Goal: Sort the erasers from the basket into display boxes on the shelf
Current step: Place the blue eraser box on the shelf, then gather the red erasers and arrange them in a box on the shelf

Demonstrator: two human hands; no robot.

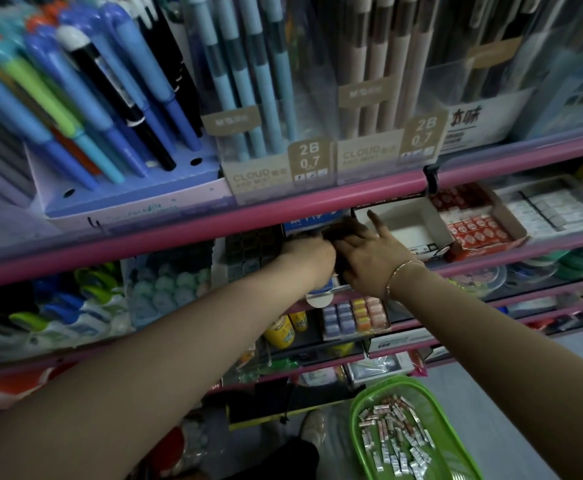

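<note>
Both my hands reach into the middle shelf under the pink rail (283, 209). My left hand (309, 254) is curled, gripping a dark, blurred block of erasers (335, 232). My right hand (369, 261) lies beside it, fingers spread and straight, touching the same dark block. Just right of the hands stands a white display box (411, 220), mostly bare inside. Further right stand a red box of red-wrapped erasers (473, 230) and a tray of white and grey erasers (553, 209). The green basket (362, 410) sits on the floor at lower right, holding several wrapped erasers (394, 441).
Pens and boxed 2B 0.7 pencils (276, 109) fill the shelf above. A dark eraser tray (248, 251) sits left of my hands, and pastel erasers (352, 315) and glue bottles (279, 330) lie below. Shelf rails run close above and below my wrists.
</note>
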